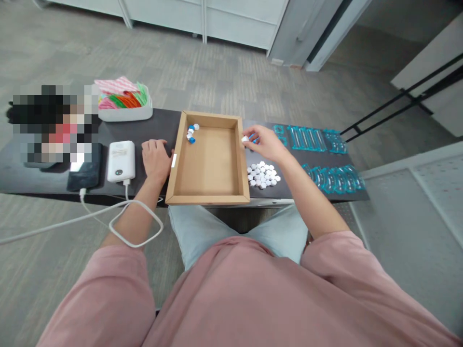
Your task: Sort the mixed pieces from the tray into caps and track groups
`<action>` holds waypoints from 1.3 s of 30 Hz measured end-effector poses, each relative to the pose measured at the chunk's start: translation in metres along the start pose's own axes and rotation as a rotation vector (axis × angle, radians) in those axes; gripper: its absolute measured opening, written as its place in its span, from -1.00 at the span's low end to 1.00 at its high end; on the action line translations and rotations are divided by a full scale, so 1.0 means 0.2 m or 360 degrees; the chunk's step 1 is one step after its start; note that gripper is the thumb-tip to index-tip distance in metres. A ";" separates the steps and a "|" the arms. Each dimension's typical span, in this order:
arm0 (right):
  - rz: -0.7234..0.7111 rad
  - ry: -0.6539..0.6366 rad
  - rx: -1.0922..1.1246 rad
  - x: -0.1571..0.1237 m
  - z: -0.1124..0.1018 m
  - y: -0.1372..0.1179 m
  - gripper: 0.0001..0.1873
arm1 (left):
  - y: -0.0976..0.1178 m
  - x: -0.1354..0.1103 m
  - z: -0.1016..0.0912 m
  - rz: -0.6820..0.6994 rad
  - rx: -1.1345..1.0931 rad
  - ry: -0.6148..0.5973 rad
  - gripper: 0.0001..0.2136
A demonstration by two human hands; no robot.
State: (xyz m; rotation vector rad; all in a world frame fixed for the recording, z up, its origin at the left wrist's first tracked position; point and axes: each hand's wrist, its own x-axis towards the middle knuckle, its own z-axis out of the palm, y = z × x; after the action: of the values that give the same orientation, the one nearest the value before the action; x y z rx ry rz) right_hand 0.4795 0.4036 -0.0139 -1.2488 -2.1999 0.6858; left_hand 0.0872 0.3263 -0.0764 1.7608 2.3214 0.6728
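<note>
Between my hands stands a shallow cardboard box (209,198), with a few blue and white hexagonal pieces (190,135) grouped in its far left corner. My right hand (265,142) is just beyond the box's right wall, pinching a white hexagonal piece (245,139). Some blue pieces (255,140) lie under its fingers, partly hidden. Nearer me, a pile of white hexagonal pieces (262,175) covers a patch of the table. My left hand (156,158) rests flat on the table against the box's left side, fingers stretched and holding nothing.
On the left are a white power bank (121,161), a dark phone (86,168) and a looping white cable (137,205). A white bin (126,113) of colourful items stands behind them. Clear teal-edged plastic parts (307,139) lie at the right of the dark table (159,126).
</note>
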 end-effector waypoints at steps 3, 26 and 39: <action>0.0171 0.0139 -0.0057 -0.25 -0.23 0.18 -0.69 | 0.00 0.01 0.00 0.0018 0.0067 -0.0054 -0.55; 0.0168 0.0041 -0.0004 -0.53 -0.30 0.29 -0.64 | -0.02 0.02 0.01 -0.0008 0.0069 0.0003 -0.63; -0.0095 -0.0264 -0.0053 0.54 0.80 -0.25 -0.70 | -0.02 0.01 0.03 0.0017 0.0026 0.0056 -0.64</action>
State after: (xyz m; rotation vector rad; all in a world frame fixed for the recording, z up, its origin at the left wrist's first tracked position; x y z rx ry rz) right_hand 0.2968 0.4478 -0.0787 -1.1747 -2.3817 0.7557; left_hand 0.0857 0.3282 -0.0823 1.7836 2.3484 0.6937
